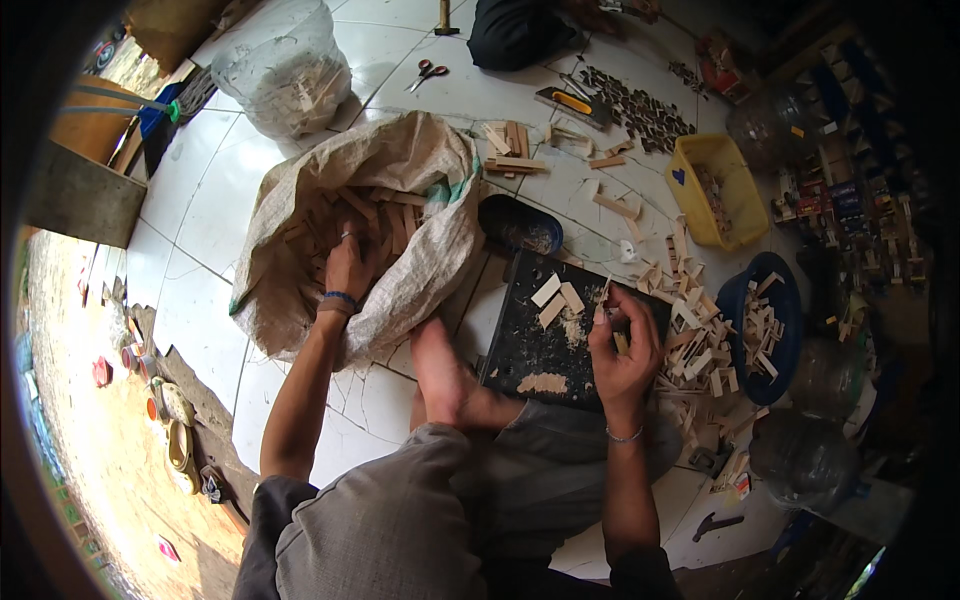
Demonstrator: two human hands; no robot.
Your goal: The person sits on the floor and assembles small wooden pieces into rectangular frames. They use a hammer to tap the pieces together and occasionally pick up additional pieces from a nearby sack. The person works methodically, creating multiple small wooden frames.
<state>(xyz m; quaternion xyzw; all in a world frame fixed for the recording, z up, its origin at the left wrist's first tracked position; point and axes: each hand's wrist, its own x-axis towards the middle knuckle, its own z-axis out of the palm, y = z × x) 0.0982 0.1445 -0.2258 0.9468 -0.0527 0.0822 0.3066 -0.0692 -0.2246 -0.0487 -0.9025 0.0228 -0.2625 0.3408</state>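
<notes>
A large woven sack [385,150] stands rolled open on the left, with many short wooden strips [310,235] inside. My left hand [348,262] reaches down into it among the strips; its fingertips are hidden there, so I cannot make out what they grip. Over a black board [540,355] at my right, my right hand [628,345] is closed in a pinch on a small wooden piece [604,291] that points up from the fingers. A few pale wooden blocks [550,312] and some sawdust [542,383] lie on the board beside that hand.
Cut wood pieces [700,340] are heaped right of the board, near a blue basin [737,300] and a yellow tub [690,170]. A dark oval dish [500,222], scissors [427,74], a handsaw [572,104] and a hammer [716,524] lie around. Someone's dark-clothed leg [520,35] is at the far side.
</notes>
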